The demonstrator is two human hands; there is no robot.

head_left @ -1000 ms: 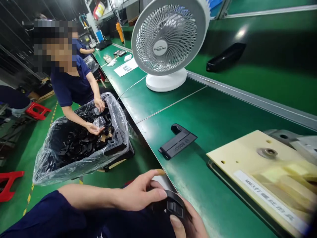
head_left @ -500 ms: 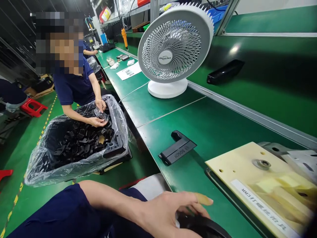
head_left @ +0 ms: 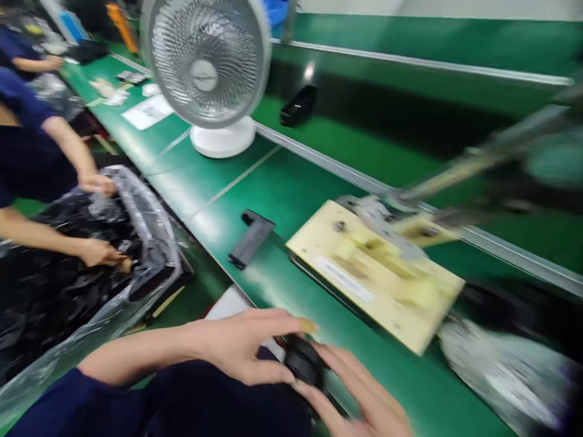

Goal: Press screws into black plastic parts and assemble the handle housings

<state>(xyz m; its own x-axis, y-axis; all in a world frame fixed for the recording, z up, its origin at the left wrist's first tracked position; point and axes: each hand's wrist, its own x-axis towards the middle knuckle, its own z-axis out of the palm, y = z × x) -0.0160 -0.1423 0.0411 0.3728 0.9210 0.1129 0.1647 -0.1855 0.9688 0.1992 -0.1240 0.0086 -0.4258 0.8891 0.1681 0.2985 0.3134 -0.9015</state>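
Note:
A rounded black part [head_left: 303, 363] is held low over the near edge of the green bench. My left hand [head_left: 246, 345] grips its left side, thumb and fingers around it, with a yellowish covering on one fingertip. On the other side my right hand [head_left: 359, 388] has its fingers and thumb against the same part. Motion blur hides the part's detail. A flat black piece with a hooked end [head_left: 252, 240] lies on the bench ahead. To the right of it sits a cream fixture plate [head_left: 346, 282] with a white label and metal clamp parts.
A white fan [head_left: 223, 138] stands farther back on the bench [head_left: 237, 188]. At the left, a person's hands [head_left: 98, 252] reach into a plastic-lined bin [head_left: 170, 267] of black parts. A black object [head_left: 298, 106] rests beyond the rail; a clear plastic bag [head_left: 496, 370] lies at right.
The view has swung right, bringing the whole fixture and my right hand into sight. My right hand is now on the black part with my left. The other person's hands have moved apart.

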